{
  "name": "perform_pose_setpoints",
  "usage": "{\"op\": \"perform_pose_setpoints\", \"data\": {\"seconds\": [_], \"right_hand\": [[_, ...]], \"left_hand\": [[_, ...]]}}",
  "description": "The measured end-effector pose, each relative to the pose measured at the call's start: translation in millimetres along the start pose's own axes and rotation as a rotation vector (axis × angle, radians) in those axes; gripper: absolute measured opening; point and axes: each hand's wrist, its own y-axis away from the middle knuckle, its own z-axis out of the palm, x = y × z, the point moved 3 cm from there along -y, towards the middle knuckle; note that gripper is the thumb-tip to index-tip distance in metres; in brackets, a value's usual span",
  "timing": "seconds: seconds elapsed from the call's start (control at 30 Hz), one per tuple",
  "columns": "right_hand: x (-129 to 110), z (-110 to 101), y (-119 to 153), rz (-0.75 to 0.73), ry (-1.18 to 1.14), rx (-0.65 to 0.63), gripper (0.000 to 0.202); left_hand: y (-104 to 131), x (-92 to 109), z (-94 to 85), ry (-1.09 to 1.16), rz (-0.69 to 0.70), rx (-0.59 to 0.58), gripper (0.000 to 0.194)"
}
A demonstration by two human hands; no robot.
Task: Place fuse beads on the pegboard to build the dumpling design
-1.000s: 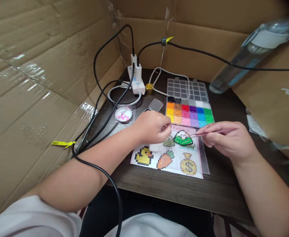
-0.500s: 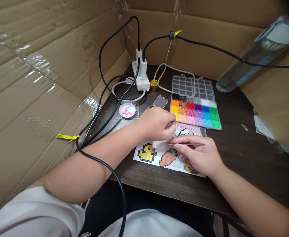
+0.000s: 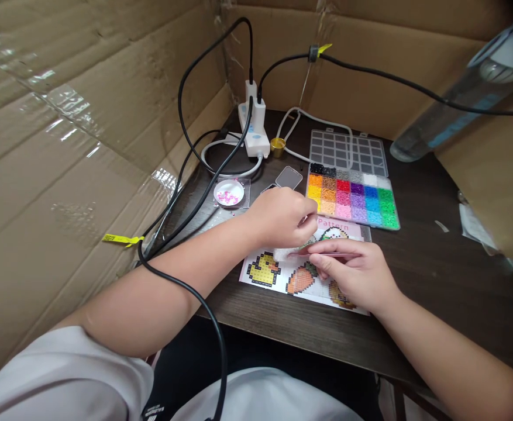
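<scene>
Pinkish tweezers [image 3: 337, 255] lie between the thumb and fingers of my right hand [image 3: 357, 272], their tips pointing left over the pattern sheet [image 3: 317, 297]. My left hand [image 3: 285, 217] is curled above the sheet, its fingers bent down; its fingertips are near a small white piece [image 3: 283, 254], and I cannot make out what they pinch. Printed on the sheet are a yellow duck [image 3: 264, 269], a carrot [image 3: 300, 279] and other pixel pictures. Behind the hands stands an open compartment box [image 3: 353, 196] of coloured beads.
A white dish [image 3: 229, 193] with pink and white beads sits on the left. Behind it are a power strip [image 3: 255, 137] and a small gold cup [image 3: 278, 147]. A black cable [image 3: 214, 316] crosses over my left forearm. A clear bottle [image 3: 440, 117] leans at the back right.
The view has shifted slightly, so the table things appear a little further right. Both hands keep nearly the same pose over the sheet.
</scene>
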Motion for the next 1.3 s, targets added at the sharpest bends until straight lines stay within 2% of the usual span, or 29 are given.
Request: {"op": "perform_pose_setpoints", "data": {"seconds": [0.3,0.57,0.7,0.83,0.9,1.0,1.1,1.3], "right_hand": [[2,1,1,-0.008,0.021,0.001,0.014],[2,-5,1,0.070,-0.087,-0.003,0.012],[3,-29,0,0.031,-0.202,0.027,0.010],[9,-70,-8,-0.140,-0.298,0.103,0.007],[14,-90,-15,-0.203,-0.293,0.074,0.007],[25,-110,-25,-0.196,-0.197,0.027,0.007],[31,-116,-32,-0.148,-0.094,-0.017,0.010],[33,-114,-38,-0.095,-0.009,-0.067,0.013]], "left_hand": [[0,1,-0.5,0.000,-0.006,0.003,0.028],[0,0,-0.1,0.008,-0.008,-0.010,0.026],[0,-1,-0.3,0.003,-0.013,-0.023,0.028],[0,-4,-0.7,-0.003,-0.010,-0.043,0.028],[0,-5,-1.8,0.000,0.003,-0.028,0.027],[-1,-6,-4.0,0.011,0.023,0.000,0.025],[-1,-7,-4.9,0.002,0.019,-0.002,0.025],[-1,-8,-3.7,-0.013,0.016,-0.004,0.027]]}}
